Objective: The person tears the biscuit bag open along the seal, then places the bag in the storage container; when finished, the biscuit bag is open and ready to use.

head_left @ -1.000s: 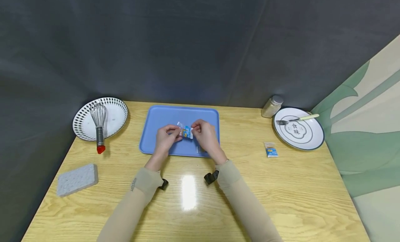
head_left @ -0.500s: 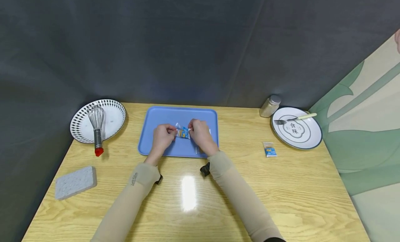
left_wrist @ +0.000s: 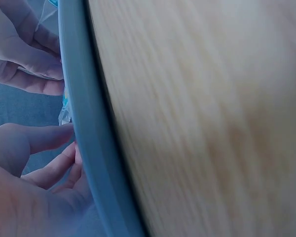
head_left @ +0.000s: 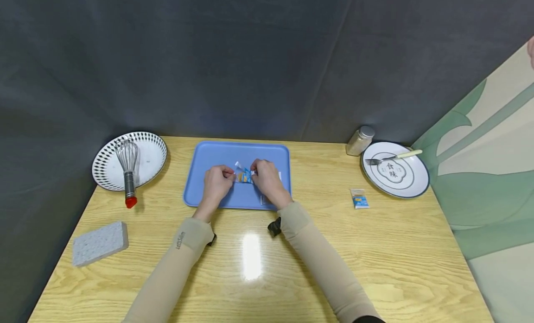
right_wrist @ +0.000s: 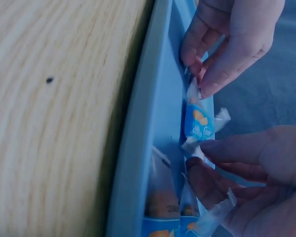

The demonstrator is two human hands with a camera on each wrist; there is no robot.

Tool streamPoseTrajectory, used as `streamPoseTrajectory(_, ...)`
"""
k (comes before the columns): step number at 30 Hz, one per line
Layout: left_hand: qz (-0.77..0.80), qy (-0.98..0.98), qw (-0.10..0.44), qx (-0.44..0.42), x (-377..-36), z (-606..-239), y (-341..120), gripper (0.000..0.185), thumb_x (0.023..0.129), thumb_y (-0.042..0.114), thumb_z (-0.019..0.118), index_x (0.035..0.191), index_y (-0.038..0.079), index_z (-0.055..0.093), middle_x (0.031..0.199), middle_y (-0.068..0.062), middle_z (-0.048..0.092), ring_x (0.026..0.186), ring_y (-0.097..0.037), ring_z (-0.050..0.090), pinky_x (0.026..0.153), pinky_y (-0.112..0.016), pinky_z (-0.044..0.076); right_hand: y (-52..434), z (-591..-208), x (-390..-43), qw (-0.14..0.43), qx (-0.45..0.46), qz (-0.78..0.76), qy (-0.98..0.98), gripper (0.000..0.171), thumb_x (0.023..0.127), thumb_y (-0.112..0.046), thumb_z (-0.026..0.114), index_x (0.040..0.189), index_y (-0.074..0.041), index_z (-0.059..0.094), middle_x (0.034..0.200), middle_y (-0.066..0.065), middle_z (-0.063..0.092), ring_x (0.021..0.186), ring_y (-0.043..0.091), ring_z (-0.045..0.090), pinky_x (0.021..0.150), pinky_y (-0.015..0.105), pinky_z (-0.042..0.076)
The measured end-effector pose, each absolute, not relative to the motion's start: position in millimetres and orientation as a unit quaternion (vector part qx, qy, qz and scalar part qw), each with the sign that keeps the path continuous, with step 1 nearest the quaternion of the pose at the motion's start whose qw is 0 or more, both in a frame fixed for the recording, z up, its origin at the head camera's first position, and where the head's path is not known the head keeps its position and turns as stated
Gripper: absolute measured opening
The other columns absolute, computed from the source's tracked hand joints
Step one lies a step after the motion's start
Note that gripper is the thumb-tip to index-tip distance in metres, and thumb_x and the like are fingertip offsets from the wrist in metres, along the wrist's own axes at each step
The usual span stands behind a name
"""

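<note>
Over the blue tray (head_left: pixel 217 154), the left hand (head_left: pixel 217 184) and right hand (head_left: pixel 267 179) each pinch one end of a small candy (head_left: pixel 244 176). It is probably being unwrapped. Both hands should pull gently apart and keep it above the tray.

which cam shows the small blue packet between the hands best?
Right wrist: the packet fills the frame close up, print visible, pinched at both ends by the left hand and right hand. Head view shows it tiny; left wrist only a sliver behind the tray rim.
</note>
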State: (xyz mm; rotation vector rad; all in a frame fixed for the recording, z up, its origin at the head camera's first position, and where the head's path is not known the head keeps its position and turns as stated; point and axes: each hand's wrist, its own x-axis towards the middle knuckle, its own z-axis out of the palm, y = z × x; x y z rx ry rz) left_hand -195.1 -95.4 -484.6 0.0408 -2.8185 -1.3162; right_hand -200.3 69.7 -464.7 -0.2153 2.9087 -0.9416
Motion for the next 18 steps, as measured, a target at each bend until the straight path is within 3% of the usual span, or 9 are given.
streamPoseTrajectory(6,-0.425,-0.905,0.018,0.016,-192.6,-483.5,-95.2,0.014,0.094,0.005,0.076,0.103,-0.006,0.080,0.091,-0.017,0.077,0.089,-0.035,0.072,0.086,-0.048,0.054,78.4,-457.8,-194.9,0.033,-0.070,-0.337,0.938,0.018,0.100,0.000,0.073,0.116,0.007,0.074,0.113,0.021,0.074,0.104,0.034,0.070,0.090,0.044,0.059)
streamPoseTrajectory(10,-0.431,-0.901,0.044,0.003,-189.4,-480.7,-92.1,0.014,0.097,0.004,0.073,0.105,-0.006,0.080,0.094,-0.018,0.077,0.091,-0.035,0.072,0.084,-0.049,0.056,93.1,-448.0,-184.1,0.016,-0.079,-0.377,0.923,0.019,0.104,-0.002,0.068,0.119,0.009,0.073,0.116,0.022,0.073,0.101,0.035,0.072,0.088,0.045,0.059)
streamPoseTrajectory(13,-0.434,-0.898,0.066,-0.020,-186.6,-473.7,-86.9,0.016,0.100,0.005,0.070,0.108,-0.005,0.080,0.097,-0.018,0.078,0.092,-0.035,0.074,0.083,-0.051,0.057,107.8,-439.7,-173.2,-0.020,-0.079,-0.411,0.908,0.019,0.104,-0.001,0.066,0.118,0.009,0.074,0.114,0.022,0.074,0.098,0.035,0.073,0.087,0.046,0.060)
streamPoseTrajectory(18,-0.446,-0.890,0.085,-0.047,-183.3,-454.9,-74.5,0.019,0.103,0.008,0.067,0.112,-0.004,0.079,0.100,-0.016,0.078,0.088,-0.032,0.076,0.083,-0.048,0.059,126.9,-426.3,-160.5,-0.065,-0.083,-0.448,0.888,0.020,0.104,0.002,0.063,0.121,0.008,0.072,0.119,0.023,0.073,0.107,0.036,0.073,0.095,0.046,0.059)
